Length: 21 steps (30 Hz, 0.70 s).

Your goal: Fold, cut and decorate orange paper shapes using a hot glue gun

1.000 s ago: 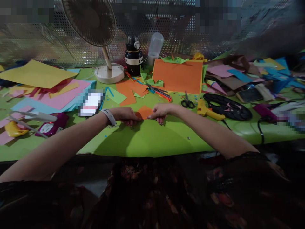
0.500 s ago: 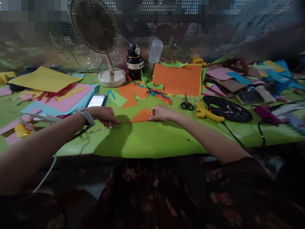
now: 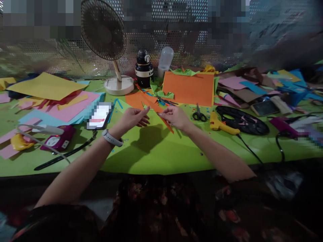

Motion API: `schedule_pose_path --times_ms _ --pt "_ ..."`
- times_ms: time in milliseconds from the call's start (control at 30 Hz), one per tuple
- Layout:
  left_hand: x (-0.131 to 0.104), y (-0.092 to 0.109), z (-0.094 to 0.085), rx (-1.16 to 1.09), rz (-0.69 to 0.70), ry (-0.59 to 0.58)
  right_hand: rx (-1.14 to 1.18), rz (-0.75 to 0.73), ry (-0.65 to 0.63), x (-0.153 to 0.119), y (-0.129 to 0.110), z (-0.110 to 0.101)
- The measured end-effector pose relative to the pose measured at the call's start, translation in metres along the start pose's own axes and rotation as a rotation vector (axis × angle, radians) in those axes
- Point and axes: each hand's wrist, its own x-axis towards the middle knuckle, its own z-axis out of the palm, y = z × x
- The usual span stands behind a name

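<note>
My right hand (image 3: 175, 117) pinches a small piece of orange paper (image 3: 169, 127), which is tilted and seen nearly edge-on above the green-covered table (image 3: 151, 161). To its left, my left hand (image 3: 135, 118) hovers with thumb and fingers apart, holding nothing and not touching the piece. A watch (image 3: 112, 137) with a pale band is on my left wrist. Black scissors (image 3: 199, 116) lie to the right of my right hand, and a yellow hot glue gun (image 3: 223, 125) rests beyond them.
A lit phone (image 3: 99, 116) lies left of my left hand. Behind stand a fan (image 3: 118, 85), a black bottle (image 3: 143, 72) and an orange sheet (image 3: 189, 89). Coloured papers (image 3: 46, 85) pile up at the left. A black palette-like tray (image 3: 254, 126) sits at the right.
The orange paper piece has been raised off the table and tilted in my right hand. My left hand has moved right and up, opening its fingers beside the piece.
</note>
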Motion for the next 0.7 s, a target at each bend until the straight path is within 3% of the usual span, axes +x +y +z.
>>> schedule_pose_path --times_ms 100,200,267,333,467,600,700 --pt "0.010 -0.013 0.021 -0.288 0.006 -0.112 0.040 -0.037 -0.019 -0.004 0.002 0.009" --pt "0.020 -0.021 0.026 -0.452 0.032 -0.137 -0.085 -0.138 -0.045 -0.011 0.002 0.003" --pt "0.025 -0.025 0.021 -0.497 0.000 -0.148 -0.234 -0.313 0.035 -0.015 -0.001 -0.010" --pt "0.027 -0.029 0.014 -0.510 -0.026 -0.185 -0.411 -0.577 0.083 -0.018 -0.003 -0.022" --pt "0.029 -0.037 0.008 -0.519 -0.026 -0.278 -0.693 -1.011 -0.129 -0.022 0.002 -0.022" --pt "0.027 -0.039 0.012 -0.571 -0.051 -0.327 -0.886 -1.137 -0.257 -0.025 0.012 -0.004" --pt "0.024 -0.036 0.015 -0.624 -0.058 -0.285 -0.974 -1.166 -0.239 -0.026 0.015 0.002"
